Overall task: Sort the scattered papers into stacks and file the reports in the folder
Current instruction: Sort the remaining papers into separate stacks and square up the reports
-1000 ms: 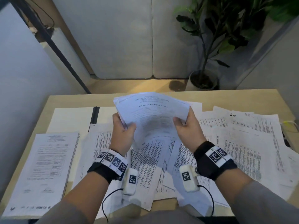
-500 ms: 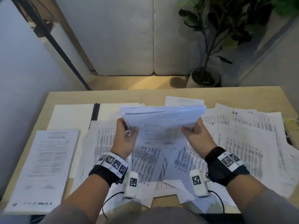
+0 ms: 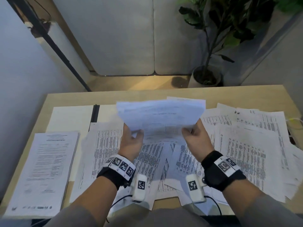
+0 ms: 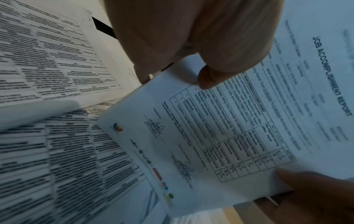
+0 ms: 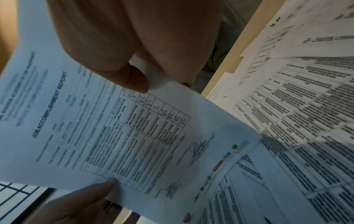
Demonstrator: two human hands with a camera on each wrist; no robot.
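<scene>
Both my hands hold a bundle of white report sheets (image 3: 161, 118) in the air above the middle of the table, its top sheet headed "JOB ACCOMPLISHMENT REPORT" (image 4: 239, 128). My left hand (image 3: 136, 132) pinches the bundle's lower left edge, thumb on top (image 4: 206, 78). My right hand (image 3: 188, 131) pinches the lower right edge the same way, thumb (image 5: 134, 78) on the sheet. A neat stack of similar reports (image 3: 44, 169) lies at the table's left front. An open pale folder (image 3: 72, 118) with a black spine (image 3: 95, 113) lies behind it. Scattered sheets of dense text (image 3: 246, 153) cover the middle and right.
The wooden table (image 3: 246, 94) shows bare wood along its far edge. A potted plant (image 3: 206, 76) stands on the floor beyond the far right corner. A pale cable (image 3: 293, 122) lies at the right edge. Loose sheets overhang the near edge.
The bundle dropped and flattened toward the table half a second ago, then rose again with its face tilted toward me. Both hands kept their hold.
</scene>
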